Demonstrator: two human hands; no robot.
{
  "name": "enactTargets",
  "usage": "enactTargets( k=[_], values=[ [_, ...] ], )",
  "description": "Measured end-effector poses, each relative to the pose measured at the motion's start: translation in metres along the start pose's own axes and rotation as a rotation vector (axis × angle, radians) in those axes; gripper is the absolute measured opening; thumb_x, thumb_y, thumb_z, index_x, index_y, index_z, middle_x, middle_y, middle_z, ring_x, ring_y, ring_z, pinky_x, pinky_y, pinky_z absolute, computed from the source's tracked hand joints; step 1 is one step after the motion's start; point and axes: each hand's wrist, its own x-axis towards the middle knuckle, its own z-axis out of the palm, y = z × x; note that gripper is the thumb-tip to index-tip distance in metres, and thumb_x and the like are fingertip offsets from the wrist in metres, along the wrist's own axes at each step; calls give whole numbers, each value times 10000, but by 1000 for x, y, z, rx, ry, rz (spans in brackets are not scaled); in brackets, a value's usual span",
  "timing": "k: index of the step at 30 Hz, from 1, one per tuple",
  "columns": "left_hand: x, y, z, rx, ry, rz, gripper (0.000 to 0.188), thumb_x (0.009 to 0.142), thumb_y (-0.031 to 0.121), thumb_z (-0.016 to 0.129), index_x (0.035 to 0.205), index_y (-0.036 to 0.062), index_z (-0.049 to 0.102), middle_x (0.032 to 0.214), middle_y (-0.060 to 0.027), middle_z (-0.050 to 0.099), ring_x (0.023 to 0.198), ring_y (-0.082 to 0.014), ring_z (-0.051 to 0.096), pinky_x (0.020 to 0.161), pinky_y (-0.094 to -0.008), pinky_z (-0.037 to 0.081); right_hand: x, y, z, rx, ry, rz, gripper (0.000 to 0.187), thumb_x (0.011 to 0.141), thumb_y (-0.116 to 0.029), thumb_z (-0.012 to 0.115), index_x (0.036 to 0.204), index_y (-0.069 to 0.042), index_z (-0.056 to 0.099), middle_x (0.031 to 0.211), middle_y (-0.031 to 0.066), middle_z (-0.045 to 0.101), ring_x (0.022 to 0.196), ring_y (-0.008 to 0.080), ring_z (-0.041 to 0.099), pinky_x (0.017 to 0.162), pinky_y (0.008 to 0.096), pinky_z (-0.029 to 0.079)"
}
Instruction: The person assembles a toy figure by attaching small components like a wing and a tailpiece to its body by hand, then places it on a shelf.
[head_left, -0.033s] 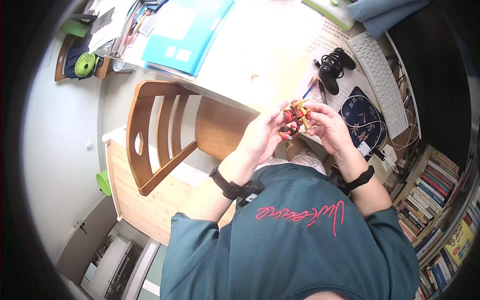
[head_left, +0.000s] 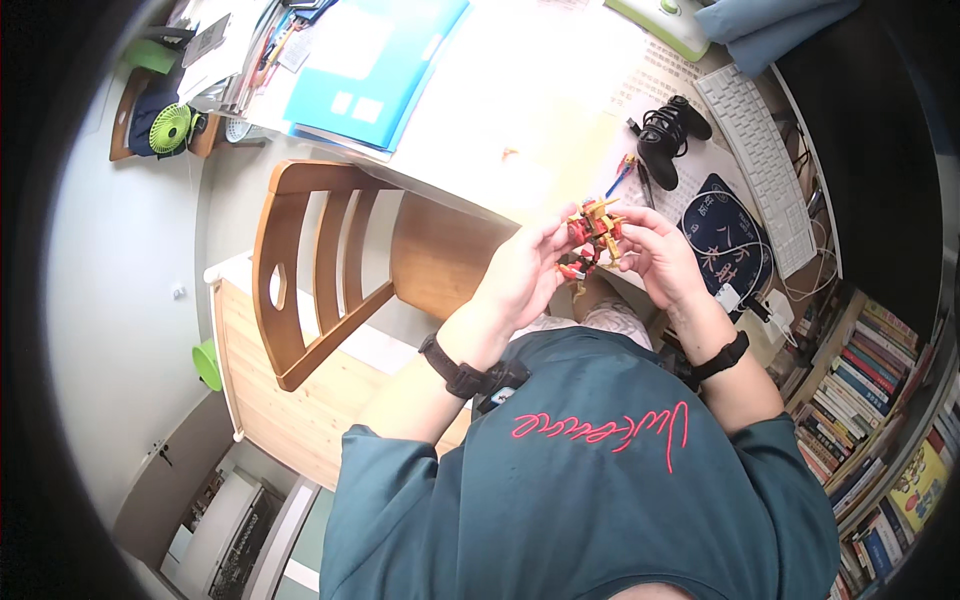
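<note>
A small red and gold toy figure [head_left: 597, 228] with spiky, jointed parts is held between my hands, just off the near edge of the white desk [head_left: 510, 195]. My left hand [head_left: 525, 268] grips its left side, thumb and fingers closed around the red parts. From the other side, my right hand [head_left: 658, 258] pinches the gold parts with thumb and forefinger. Dark and red pieces hang from the figure's lower end. My fingers cover some of it, and its finer details are too small to make out.
Beyond my right hand lie a blue pen [head_left: 619, 180], a black game controller [head_left: 668, 140], a dark blue mat [head_left: 722, 235] and a white keyboard [head_left: 758, 165]. Blue folders [head_left: 372, 75] rest at the far left. A wooden chair [head_left: 290, 270] stands left; bookshelves [head_left: 865, 385] line the right.
</note>
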Motion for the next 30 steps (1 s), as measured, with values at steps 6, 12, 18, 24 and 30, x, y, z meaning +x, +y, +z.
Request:
enactTargets(
  k=[6,12,18,24,30],
  values=[
    [1,2,3,8,-12,-17,519,973,330,350,1383,14,394,1264,-102,545,1062,-176,511,875,-323,412,1,0,-4,-5,1,9,246,893,-75,582,1130,-15,609,914,44,634,691,80,583,579,199,505],
    [1,-1,-1,-18,-28,-22,504,972,320,344,1366,18,428,1240,-94,557,1071,-175,516,864,-312,421,-2,0,-3,-4,1,5,237,891,-67,587,1120,-13,608,911,45,634,700,87,592,575,203,502],
    [2,-6,-12,-19,-43,-48,505,946,329,432,1357,38,460,1200,-56,562,1053,-160,502,879,-316,405,-8,-2,1,-49,1,-60,243,870,-53,620,1108,-7,609,903,48,635,715,96,594,587,203,492],
    [1,-4,-11,-10,-72,-44,474,924,214,436,1347,-1,421,1194,-106,562,1023,-187,545,913,-388,469,-13,1,2,-281,-32,-248,239,874,-97,639,1103,-32,621,871,15,633,748,61,578,621,195,468],
    [4,-1,-5,77,-113,-34,497,864,86,538,1340,5,421,1222,-112,560,1090,-192,567,921,-373,485,-13,11,2,-428,6,-456,267,832,-30,651,1099,-45,635,866,2,614,740,55,560,645,193,451]
  ],
)
